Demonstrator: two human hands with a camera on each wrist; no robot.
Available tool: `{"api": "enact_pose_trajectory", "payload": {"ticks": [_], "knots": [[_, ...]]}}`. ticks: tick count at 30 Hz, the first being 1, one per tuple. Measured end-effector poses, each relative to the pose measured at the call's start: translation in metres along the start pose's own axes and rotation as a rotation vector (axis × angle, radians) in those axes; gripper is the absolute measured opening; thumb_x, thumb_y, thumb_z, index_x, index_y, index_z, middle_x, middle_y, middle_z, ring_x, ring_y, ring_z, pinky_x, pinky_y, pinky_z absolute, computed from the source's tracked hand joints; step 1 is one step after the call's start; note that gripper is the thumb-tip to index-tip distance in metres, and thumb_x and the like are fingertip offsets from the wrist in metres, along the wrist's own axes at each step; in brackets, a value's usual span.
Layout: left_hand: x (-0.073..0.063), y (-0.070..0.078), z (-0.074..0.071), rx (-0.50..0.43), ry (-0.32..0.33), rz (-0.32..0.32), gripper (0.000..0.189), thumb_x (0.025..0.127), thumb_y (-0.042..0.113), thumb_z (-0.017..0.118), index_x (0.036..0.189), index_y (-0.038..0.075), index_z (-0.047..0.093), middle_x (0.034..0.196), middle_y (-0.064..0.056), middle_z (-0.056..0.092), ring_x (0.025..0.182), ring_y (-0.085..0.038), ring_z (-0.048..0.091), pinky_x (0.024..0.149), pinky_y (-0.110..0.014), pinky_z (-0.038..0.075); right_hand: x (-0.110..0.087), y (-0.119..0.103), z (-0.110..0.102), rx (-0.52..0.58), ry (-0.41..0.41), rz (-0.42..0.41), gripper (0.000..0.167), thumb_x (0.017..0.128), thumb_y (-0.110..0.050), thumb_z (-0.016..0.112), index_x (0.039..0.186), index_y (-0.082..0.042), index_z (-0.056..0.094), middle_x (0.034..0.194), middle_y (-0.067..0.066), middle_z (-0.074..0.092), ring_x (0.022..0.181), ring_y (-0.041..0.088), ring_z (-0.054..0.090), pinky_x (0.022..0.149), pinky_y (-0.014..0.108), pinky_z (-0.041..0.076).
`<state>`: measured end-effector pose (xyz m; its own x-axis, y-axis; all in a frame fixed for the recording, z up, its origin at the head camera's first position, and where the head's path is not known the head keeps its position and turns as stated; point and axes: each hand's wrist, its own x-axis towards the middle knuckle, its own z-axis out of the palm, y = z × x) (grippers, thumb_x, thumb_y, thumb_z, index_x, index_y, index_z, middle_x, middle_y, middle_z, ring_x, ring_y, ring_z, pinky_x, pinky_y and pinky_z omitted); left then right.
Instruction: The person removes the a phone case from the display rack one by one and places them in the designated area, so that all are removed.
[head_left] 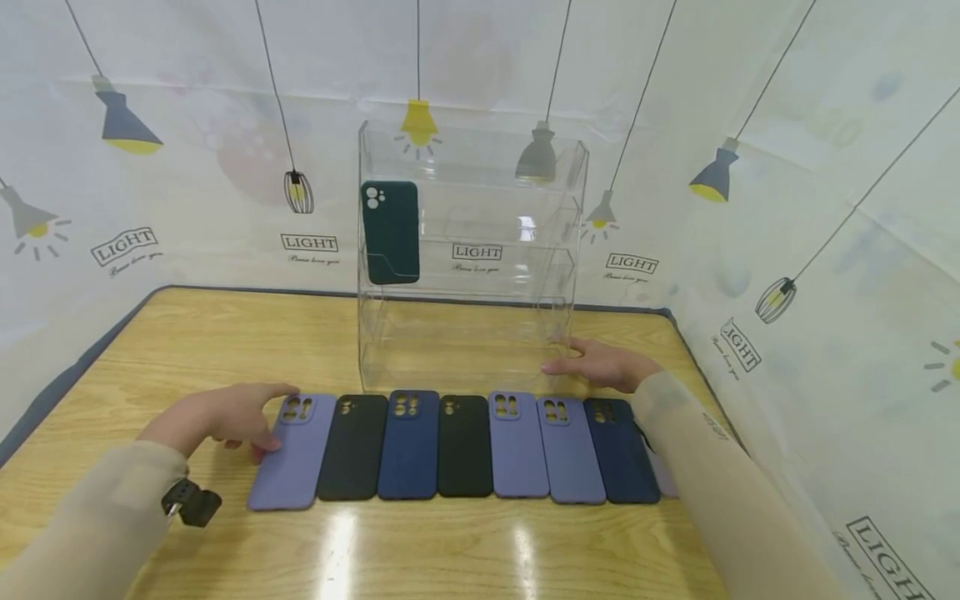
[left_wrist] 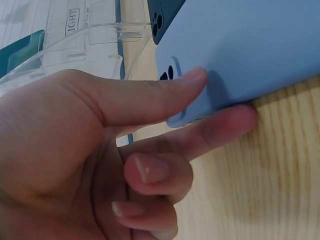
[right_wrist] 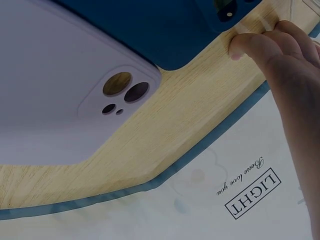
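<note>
Several phone cases lie in a row on the wooden table, purple, black and blue ones. My left hand [head_left: 236,417] is at the leftmost purple case [head_left: 296,467], its index finger along the left edge. In the left wrist view the thumb [left_wrist: 165,97] reaches over the camera cutouts at that case's corner, and the other fingers curl loosely. Behind the row stands a clear tiered display stand [head_left: 480,333]. A dark green phone case [head_left: 392,233] leans upright in its left side. My right hand [head_left: 603,364] grips the stand's lower right edge, with fingertips bent at the clear plastic.
At the row's right end, a pale lilac case [right_wrist: 45,90] lies beside a dark blue case [right_wrist: 145,30], partly hidden by the right sleeve in the head view. A patterned wall sheet [head_left: 750,267] with printed lamps encloses the table's [head_left: 420,550] back and sides.
</note>
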<state>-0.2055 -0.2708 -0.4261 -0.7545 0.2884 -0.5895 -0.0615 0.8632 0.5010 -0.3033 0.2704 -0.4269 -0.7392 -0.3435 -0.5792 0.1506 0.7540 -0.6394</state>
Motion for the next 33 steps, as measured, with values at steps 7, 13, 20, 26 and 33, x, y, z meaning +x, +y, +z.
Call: {"api": "enact_pose_trajectory", "payload": {"ticks": [7, 13, 20, 26, 33], "knots": [[0.000, 0.009, -0.013, 0.034, -0.025, 0.001, 0.087, 0.098, 0.012, 0.074, 0.166, -0.004, 0.022, 0.080, -0.008, 0.078, 0.048, -0.010, 0.047, 0.052, -0.024, 0.040, 0.000, 0.000, 0.000, 0.008, -0.002, -0.004, 0.107, 0.096, -0.069, 0.066, 0.174, -0.029, 0.005, 0.182, 0.013, 0.001, 0.166, 0.042, 0.016, 0.129, 0.068, 0.025], [0.003, 0.028, -0.032, 0.108, 0.001, 0.013, 0.085, 0.100, 0.020, 0.072, 0.166, -0.004, 0.023, 0.088, -0.009, 0.077, 0.049, -0.012, 0.054, 0.052, -0.024, 0.033, 0.002, 0.002, -0.001, 0.009, -0.003, 0.000, 0.108, 0.095, -0.070, 0.067, 0.174, -0.029, 0.005, 0.182, 0.013, 0.001, 0.166, 0.042, 0.016, 0.130, 0.068, 0.025], [0.007, 0.056, -0.051, 0.179, 0.076, 0.081, 0.078, 0.102, 0.024, 0.071, 0.163, -0.005, 0.031, 0.095, -0.013, 0.078, 0.055, -0.018, 0.063, 0.065, -0.034, 0.052, 0.005, 0.004, -0.001, 0.003, -0.002, 0.000, 0.107, 0.095, -0.070, 0.067, 0.174, -0.030, 0.006, 0.182, 0.012, 0.003, 0.166, 0.041, 0.017, 0.130, 0.067, 0.025], [0.008, 0.079, -0.070, 0.207, 0.155, 0.137, 0.074, 0.103, 0.025, 0.071, 0.162, -0.004, 0.035, 0.104, -0.015, 0.081, 0.059, -0.022, 0.067, 0.072, -0.039, 0.057, 0.007, 0.006, -0.001, -0.002, -0.002, -0.002, 0.111, 0.092, -0.074, 0.068, 0.174, -0.031, 0.007, 0.182, 0.013, 0.004, 0.166, 0.041, 0.018, 0.130, 0.067, 0.026], [0.005, 0.110, -0.096, 0.263, 0.336, 0.170, 0.072, 0.102, 0.032, 0.073, 0.160, 0.004, 0.042, 0.110, -0.016, 0.080, 0.069, -0.023, 0.071, 0.080, -0.049, 0.058, 0.010, 0.008, -0.003, 0.003, -0.003, -0.004, 0.113, 0.091, -0.074, 0.068, 0.174, -0.029, 0.006, 0.182, 0.013, 0.004, 0.166, 0.042, 0.017, 0.130, 0.067, 0.025]]}}
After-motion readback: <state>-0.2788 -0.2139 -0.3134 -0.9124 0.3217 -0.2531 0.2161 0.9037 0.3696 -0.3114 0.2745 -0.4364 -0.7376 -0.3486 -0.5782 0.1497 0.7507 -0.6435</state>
